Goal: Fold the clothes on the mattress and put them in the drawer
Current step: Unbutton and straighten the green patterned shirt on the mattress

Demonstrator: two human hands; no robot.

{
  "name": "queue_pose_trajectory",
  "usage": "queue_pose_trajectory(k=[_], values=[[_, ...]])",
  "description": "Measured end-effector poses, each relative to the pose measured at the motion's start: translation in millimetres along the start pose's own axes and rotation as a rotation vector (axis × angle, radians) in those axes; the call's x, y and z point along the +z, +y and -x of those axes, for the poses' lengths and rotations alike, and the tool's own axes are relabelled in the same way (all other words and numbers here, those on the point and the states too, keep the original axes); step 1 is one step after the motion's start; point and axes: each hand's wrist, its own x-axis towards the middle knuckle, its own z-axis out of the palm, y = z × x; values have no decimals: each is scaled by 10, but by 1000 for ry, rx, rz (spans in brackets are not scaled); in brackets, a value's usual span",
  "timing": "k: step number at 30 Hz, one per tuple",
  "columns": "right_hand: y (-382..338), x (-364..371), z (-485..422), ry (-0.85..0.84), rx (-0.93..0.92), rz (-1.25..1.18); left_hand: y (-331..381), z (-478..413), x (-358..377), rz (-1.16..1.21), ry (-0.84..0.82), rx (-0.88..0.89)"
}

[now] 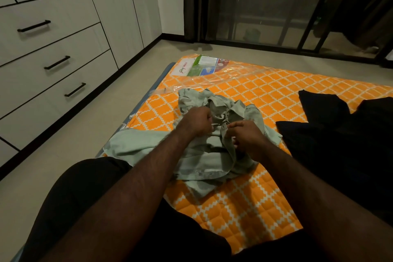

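Shirt: I see the green shirt (212, 155) crumpled on the orange lattice mattress (244, 208), near its left edge. One flap hangs over that edge.
Left hand: my left hand (196, 121) has its fingers curled and grips shirt cloth by the collar.
Right hand: my right hand (247, 136) pinches the button strip, just beside the left hand.
In the way: both forearms cross the near part of the shirt and hide it. The fingertips are mostly buried in cloth.
Black garment (340, 144): spread loose on the mattress to the right of the shirt, very near its right edge. I cannot tell if they touch.
Plastic wrap (240, 76): clear, over the far end of the mattress, with a printed label (202, 66) under it at the far left corner.
Drawers (49, 36): a white unit left of the mattress, across a strip of floor (85, 134). Three fronts have black bar handles (57, 62), all closed.
Leg: a knee in dark shorts (85, 198) at lower left, at the mattress edge.
Far side: a dark glass door (265, 6), with a dark curtain (191, 2) at its left.
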Motion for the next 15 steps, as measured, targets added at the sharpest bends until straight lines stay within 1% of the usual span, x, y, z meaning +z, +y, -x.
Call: queue_pose_trajectory(k=[4, 8, 13, 15], values=[[8, 8, 2, -6, 5, -86, 49, 32, -29, 133, -84, -12], [50, 15, -20, 17, -9, -84, 61, 26, -27, 267, -159, -29], [78, 27, -48, 69, -14, -53, 74, 53, -46, 419, -120, -21], [84, 23, -61, 97, -7, -34, 82, 58, -38, 426, -83, -24]])
